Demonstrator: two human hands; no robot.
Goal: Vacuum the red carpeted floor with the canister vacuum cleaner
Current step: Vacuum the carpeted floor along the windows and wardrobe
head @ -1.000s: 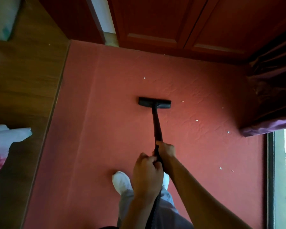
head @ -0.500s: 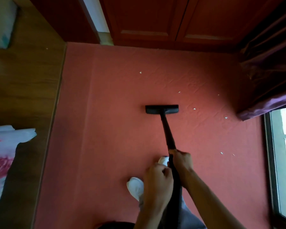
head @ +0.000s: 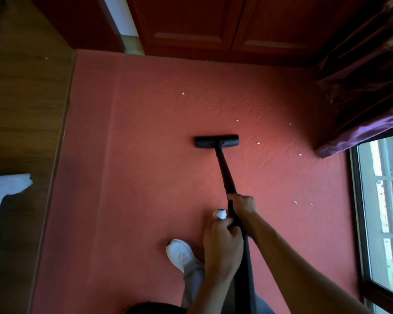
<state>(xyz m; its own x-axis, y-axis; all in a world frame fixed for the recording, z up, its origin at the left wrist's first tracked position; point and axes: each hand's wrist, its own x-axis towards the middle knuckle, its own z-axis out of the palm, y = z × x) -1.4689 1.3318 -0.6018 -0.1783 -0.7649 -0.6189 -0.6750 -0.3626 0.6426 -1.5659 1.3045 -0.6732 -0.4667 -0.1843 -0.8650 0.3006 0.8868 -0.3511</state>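
Head view: both hands on the vacuum wand

Wooden floor (head: 21, 109) borders the red carpet (head: 134, 177). Left hand (head: 221, 248) and right hand (head: 243, 206) both wrap closed around the black wand (head: 224, 168); its floor head (head: 216, 141) lies flat mid-carpet. White scraps (head: 300, 154) lie scattered rightward, near the window (head: 386, 211).

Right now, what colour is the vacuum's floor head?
Black, the floor head shows plainly against the red carpet in the head view.

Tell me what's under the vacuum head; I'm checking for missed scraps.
Only red carpet shows around the vacuum head. Anything beneath it is covered. White scraps lie apart, to its right.
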